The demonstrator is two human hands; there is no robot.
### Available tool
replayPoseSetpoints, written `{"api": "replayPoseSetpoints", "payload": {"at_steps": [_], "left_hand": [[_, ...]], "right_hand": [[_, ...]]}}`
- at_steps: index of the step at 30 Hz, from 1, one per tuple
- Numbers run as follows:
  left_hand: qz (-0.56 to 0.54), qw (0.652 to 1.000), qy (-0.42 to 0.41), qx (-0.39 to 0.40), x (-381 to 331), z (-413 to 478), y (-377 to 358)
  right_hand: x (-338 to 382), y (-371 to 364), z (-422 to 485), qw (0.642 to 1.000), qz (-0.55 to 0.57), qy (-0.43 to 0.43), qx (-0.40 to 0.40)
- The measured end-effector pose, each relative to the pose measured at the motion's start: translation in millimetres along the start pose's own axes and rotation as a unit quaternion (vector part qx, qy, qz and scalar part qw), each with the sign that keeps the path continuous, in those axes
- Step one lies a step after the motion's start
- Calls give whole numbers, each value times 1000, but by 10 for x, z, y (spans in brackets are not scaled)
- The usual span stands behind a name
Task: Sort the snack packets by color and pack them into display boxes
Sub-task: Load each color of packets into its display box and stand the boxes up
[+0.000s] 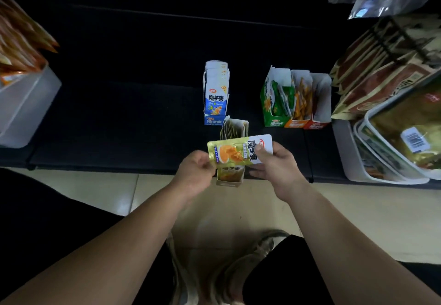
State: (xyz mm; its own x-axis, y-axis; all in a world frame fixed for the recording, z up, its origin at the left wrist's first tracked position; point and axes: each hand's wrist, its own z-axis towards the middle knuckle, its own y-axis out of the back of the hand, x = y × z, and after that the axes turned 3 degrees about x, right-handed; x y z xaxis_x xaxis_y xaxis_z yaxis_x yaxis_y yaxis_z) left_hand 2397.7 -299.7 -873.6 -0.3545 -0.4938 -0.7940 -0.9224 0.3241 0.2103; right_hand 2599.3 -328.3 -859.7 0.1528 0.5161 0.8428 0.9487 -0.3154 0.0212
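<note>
- Yellow packet [235, 153]: we hold it crosswise, long axis running left to right, our left hand [195, 173] pinching its left end, our right hand [278, 166] gripping the white right end.
- Beneath it stands the yellow display box [230, 178], at the black worktop's [119, 118] near edge, between our hands.
- Farther back: blue box [216, 94], then green box [274, 106] to the right.

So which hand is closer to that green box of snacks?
Right. The right hand, holding the yellow packet by its white end, sits straight in front of the green box; the left hand, pinching the other end, is off to that box's left.
</note>
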Motion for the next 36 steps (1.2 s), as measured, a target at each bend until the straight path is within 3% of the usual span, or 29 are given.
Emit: {"api": "replayPoseSetpoints", "payload": {"at_steps": [2,5,7,11,20,26,36], "left_hand": [[38,999,0,37,55,-26,-59],[58,998,-39,-3,77,-31,-134],[43,997,-58,-21,71,-15,-153],[-13,998,-61,30,37,1,-172],[67,994,-84,-8,59,139,-213],[45,998,-44,-14,-3,212,-227],[-23,999,-34,-27,146,33,-206]], "right_hand": [[-1,29,3,1000,5,-1,0],[-9,34,-4,1000,8,7,0],[1,13,-26,1000,-6,17,7],[28,-16,-53,999,-9,29,12],[57,-16,-92,996,35,43,-65],[197,158,16,976,-146,139,-79],[-10,-91,159,917,-356,152,99]]}}
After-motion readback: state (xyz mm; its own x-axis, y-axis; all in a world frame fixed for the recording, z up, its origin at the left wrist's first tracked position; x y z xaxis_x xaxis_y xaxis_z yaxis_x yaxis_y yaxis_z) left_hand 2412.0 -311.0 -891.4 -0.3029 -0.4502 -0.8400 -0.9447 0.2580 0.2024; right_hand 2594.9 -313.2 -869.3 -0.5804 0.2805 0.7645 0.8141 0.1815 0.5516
